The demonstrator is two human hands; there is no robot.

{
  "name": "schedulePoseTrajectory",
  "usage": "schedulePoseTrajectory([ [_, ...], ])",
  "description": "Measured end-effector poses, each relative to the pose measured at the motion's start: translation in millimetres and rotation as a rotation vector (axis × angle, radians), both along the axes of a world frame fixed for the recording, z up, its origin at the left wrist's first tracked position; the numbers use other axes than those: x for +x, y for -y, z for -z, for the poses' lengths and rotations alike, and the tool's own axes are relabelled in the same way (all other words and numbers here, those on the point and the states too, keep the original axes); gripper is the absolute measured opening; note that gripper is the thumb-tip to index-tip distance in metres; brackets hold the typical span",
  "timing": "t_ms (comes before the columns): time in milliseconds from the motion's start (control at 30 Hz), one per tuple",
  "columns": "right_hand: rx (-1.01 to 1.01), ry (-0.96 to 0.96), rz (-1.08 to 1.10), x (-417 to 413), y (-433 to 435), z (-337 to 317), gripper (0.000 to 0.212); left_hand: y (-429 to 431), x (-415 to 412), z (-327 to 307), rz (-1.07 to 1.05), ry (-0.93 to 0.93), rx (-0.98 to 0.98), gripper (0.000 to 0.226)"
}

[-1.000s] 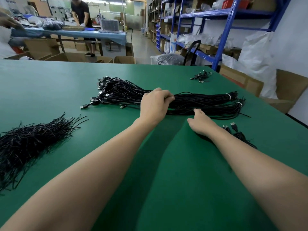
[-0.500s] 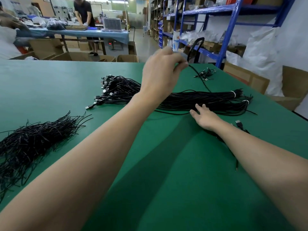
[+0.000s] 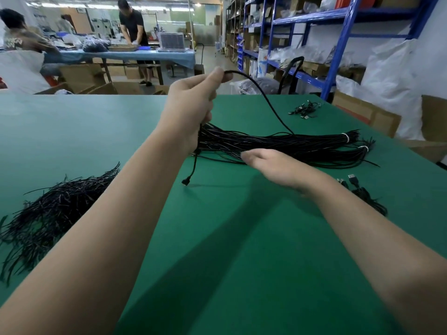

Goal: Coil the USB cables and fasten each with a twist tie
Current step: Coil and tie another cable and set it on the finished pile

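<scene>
Head camera looks forward, down over table (image 3: 242, 262).

**Bare green between the arms, cables across the middle**

The table (image 3: 242, 262) shows bare between the two forearms and toward the near edge. The bundle (image 3: 278, 143) lies across the middle, with the right hand (image 3: 271, 165) at its near side. Above it the left hand (image 3: 191, 105) grips a raised cable (image 3: 266, 100) that arches down to the bundle. Ties (image 3: 48, 209) are heaped at left, and loose cables (image 3: 370, 201) lie at right.

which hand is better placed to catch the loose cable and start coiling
Right. The left hand grips the cable, its plug dangling below; the right hand looks free, beside the bundle where the cable runs down.
</scene>
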State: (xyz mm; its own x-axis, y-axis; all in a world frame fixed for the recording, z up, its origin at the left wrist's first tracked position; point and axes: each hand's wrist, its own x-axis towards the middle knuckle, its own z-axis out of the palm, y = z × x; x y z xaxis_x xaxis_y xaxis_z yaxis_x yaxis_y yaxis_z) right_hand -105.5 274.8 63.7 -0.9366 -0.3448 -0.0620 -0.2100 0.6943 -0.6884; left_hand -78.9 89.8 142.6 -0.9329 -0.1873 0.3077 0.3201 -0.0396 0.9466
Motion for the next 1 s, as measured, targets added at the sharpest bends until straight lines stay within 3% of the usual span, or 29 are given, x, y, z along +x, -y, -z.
schedulePoseTrajectory([
  [67, -0.296, 0.1, -0.151, 29, 25, -12, 0.048, 2, 10, -5, 0.057, 0.022, 0.156, 0.025],
  [167, -0.481, 0.053, -0.222, 60, 61, -22, 0.03, 4, 28, -12, 0.157, 0.022, 0.354, 0.028],
  [233, -0.58, 0.058, -0.211, 75, 78, -24, 0.028, 8, 41, -16, 0.208, -0.002, 0.473, 0.028],
  [333, -0.728, 0.242, -0.246, 96, 84, -21, 0.036, 23, 55, -21, 0.2, -0.059, 0.565, 0.026],
  [567, -0.685, 0.562, -0.33, 115, 75, -6, 0.04, 59, 69, -10, 0.048, -0.105, 0.508, 0.022],
  [800, -0.742, 0.577, -0.341, 112, 70, -7, 0.035, 72, 69, 20, -0.154, -0.045, 0.236, 0.026],
  [1000, -0.664, 0.577, -0.387, 109, 57, -10, 0.041, 87, 63, 18, -0.209, -0.159, 0.131, 0.023],
])
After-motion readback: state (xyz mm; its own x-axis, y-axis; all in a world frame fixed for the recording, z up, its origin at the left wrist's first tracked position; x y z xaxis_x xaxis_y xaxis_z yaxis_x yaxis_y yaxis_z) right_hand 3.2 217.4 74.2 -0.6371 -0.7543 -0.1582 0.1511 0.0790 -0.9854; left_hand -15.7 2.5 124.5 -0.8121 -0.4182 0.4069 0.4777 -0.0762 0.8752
